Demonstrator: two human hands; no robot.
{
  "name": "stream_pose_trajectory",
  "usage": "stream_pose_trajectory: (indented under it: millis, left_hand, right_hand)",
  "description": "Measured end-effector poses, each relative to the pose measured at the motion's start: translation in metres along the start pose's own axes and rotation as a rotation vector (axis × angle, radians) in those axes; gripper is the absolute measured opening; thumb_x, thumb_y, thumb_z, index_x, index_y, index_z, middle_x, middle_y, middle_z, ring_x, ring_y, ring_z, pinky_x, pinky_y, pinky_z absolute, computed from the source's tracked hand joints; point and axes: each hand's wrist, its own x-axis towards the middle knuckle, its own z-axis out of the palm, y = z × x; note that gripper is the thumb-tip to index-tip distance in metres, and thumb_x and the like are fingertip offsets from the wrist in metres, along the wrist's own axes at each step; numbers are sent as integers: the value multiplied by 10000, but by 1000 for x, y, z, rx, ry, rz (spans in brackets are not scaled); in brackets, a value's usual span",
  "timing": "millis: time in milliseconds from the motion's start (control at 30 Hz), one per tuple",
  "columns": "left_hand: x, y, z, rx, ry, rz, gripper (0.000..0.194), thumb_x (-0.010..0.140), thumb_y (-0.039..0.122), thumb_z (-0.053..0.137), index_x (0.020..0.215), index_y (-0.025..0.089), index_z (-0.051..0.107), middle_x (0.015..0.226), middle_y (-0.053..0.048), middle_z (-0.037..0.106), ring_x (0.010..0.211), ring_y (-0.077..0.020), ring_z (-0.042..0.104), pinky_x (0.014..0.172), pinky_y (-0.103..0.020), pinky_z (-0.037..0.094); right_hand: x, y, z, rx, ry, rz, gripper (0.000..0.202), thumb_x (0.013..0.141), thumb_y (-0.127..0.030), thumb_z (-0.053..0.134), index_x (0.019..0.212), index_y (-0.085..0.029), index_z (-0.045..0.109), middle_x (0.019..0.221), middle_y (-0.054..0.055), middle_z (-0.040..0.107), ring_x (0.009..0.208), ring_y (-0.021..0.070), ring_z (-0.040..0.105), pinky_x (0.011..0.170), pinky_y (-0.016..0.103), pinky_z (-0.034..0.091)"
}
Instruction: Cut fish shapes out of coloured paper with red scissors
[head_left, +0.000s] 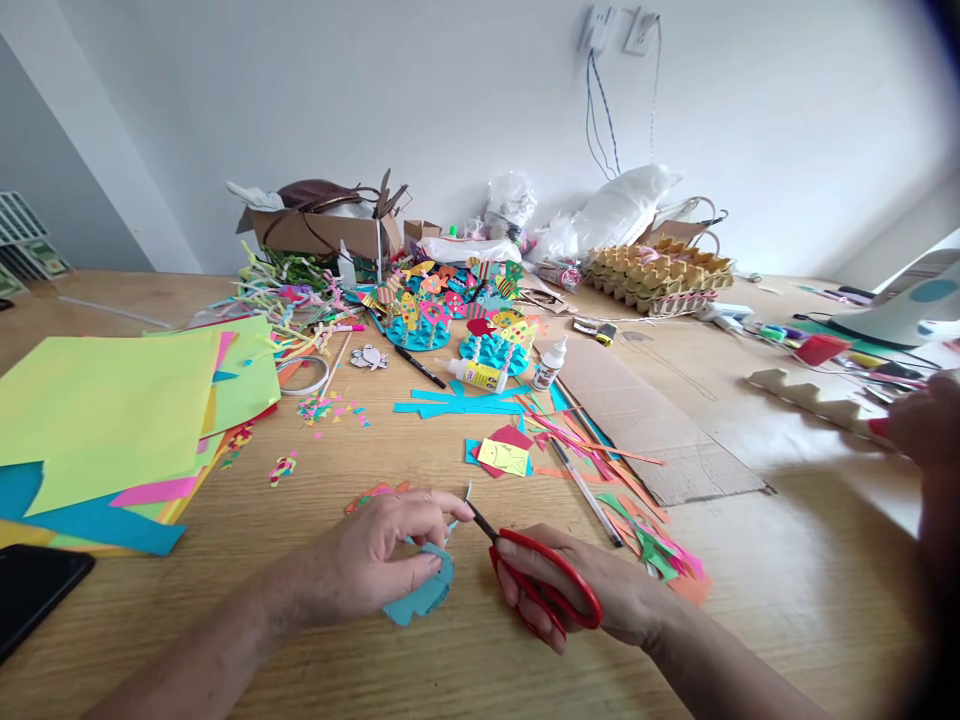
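Just left of the middle, my left hand pinches a blue paper cutout with drawn lines between thumb and fingers. Its outstretched index finger reaches the tips of the scissors, where a small pale sliver shows. My right hand grips the scissors by their red handles, blades pointing up and left. Partly hidden behind my left hand lie orange and green paper pieces. Beyond the scissors rests a yellow paper with a fish drawing, on red and blue scraps.
Colored sheets and a phone lie left. Glue bottles stand or lie before blue bases with paper fish. A cardboard sheet, a pen and paper strips are right. Another person's hand is at far right.
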Motion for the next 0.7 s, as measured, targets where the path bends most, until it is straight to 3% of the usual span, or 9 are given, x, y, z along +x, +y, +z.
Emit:
stream_pose_trajectory:
  millis: [200,333,400,500,600,700]
  left_hand:
    - [2,1,5,233,2,34,161,786,89,451,693,202,518,1229,-57,578,1119,-200,519,904,-294,362]
    - [5,-5,6,202,118,-52,145,758,92,458,676,192,524,1115,-65,627,1026,-214,558,844,-304,393]
    - [7,-10,5,49,160,-160,94,777,166,477,701,189,529,895,-46,653,811,-183,595,698,-276,434]
    - [8,-14,4,-221,165,-240,129,799,295,492,728,188,506,633,32,533,562,-117,501,509,-212,392]
    - [7,-17,3,-277,155,-239,156,784,319,523,712,183,499,610,55,475,534,-94,444,490,-192,363]
    - [7,-19,5,-202,151,-273,148,763,300,550,686,177,519,599,54,466,542,-100,437,487,-193,343]
  right_hand:
    - [-6,4,-1,113,-47,-9,442,868,-511,381,696,-135,537,429,-46,464,322,55,393,317,163,205]
    - [-10,10,-3,141,-61,-47,469,883,-517,338,710,-129,537,436,-40,456,330,59,388,330,177,208]
    - [-10,8,-3,105,-1,-126,455,878,-522,360,697,-136,517,439,-41,447,361,59,370,358,185,203]
    - [-8,-6,-1,1,202,-278,378,815,-489,511,644,-159,444,470,-56,429,418,54,333,406,187,226]
    - [-1,-27,4,-96,341,-301,288,710,-379,642,695,-168,445,582,-51,460,501,73,411,456,191,304]
    - [11,-44,11,-246,353,-312,231,669,-278,658,698,-171,456,624,-43,476,538,85,414,470,200,331]
